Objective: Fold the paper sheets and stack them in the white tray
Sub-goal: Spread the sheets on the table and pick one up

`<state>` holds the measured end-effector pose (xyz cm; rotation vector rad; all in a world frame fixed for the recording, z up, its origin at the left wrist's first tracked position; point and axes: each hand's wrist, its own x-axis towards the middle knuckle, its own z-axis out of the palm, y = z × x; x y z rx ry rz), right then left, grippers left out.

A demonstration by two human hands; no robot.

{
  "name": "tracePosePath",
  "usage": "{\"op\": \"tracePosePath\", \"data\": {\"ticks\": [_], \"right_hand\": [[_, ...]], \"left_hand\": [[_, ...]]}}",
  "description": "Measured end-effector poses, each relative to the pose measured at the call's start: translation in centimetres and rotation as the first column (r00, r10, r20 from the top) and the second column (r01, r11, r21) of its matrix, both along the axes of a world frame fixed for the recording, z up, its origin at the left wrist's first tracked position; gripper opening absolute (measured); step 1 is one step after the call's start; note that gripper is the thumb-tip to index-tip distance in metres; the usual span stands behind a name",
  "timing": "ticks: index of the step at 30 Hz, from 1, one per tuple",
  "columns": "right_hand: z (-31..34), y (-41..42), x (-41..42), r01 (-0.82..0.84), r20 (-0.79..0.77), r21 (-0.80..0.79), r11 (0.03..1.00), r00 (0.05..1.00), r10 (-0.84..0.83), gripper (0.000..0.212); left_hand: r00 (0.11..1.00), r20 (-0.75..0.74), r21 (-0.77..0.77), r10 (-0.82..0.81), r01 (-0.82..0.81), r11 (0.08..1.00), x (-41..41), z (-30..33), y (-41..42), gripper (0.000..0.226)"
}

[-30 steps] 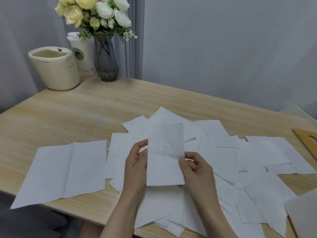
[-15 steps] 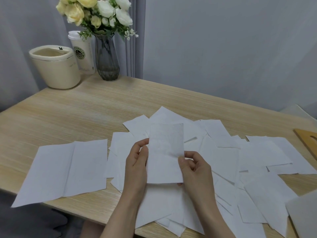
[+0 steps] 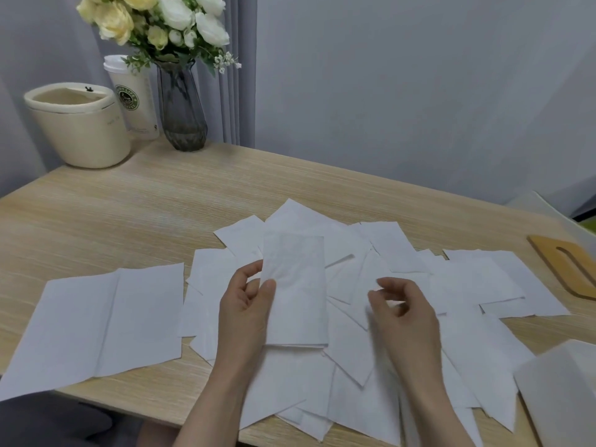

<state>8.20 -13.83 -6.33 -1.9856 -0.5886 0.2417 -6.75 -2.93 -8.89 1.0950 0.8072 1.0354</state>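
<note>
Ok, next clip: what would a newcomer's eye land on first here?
First, the sprawl of loose paper sheets covering the middle and right of the wooden table. Above it, the left hand holds a folded sheet upright, while the right hand hovers beside it, holding nothing. At the far left corner stands a vase of flowers.

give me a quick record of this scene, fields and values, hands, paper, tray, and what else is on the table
left hand: pinches folded sheet by its left edge, held upright above the pile
right hand: off the sheet, fingers loosely curled, holding nothing
pile: loose white sheets overlapping across the table
creased sheet: flat, apart to the left
tray: white, near right corner, only partly in view
far left corner: cream bin, cup, vase with flowers
right edge: wooden board
</note>
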Motion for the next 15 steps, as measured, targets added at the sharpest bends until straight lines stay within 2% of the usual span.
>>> {"op": "tracePosePath", "data": {"ticks": [3, 5, 6, 10, 15], "right_hand": [[-0.4, -1.0, 1.7, 0.080, 0.202, -0.234, 0.969, 0.979, -0.033, 0.029], [-0.9, -0.8, 2.2, 0.088, 0.248, -0.385, 0.919, 0.969, 0.012, 0.044], [-1.1, -0.7, 2.2, 0.075, 0.241, -0.412, 0.908, 0.970, 0.029, 0.048], [-1.4, 0.2, 2.0, 0.020, 0.169, -0.328, 0.945, 0.985, 0.038, 0.052], [-1.4, 0.8, 1.9, 0.022, 0.128, -0.205, 0.979, 0.992, 0.005, 0.044]], "left_hand": [[1.000, -0.007, -0.012, 0.028, -0.028, 1.000, 0.2, -0.1, 0.0, 0.021], [0.999, -0.011, -0.015, 0.038, -0.038, 0.999, 0.2, -0.1, 0.0, 0.022], [0.999, -0.012, -0.013, 0.041, -0.042, 0.999, 0.2, -0.1, 0.0, 0.021], [0.999, -0.005, -0.008, 0.047, -0.047, 0.999, 0.2, 0.0, 0.0, 0.021], [0.999, -0.008, -0.005, 0.035, -0.035, 0.999, 0.2, 0.1, -0.1, 0.021]]}}
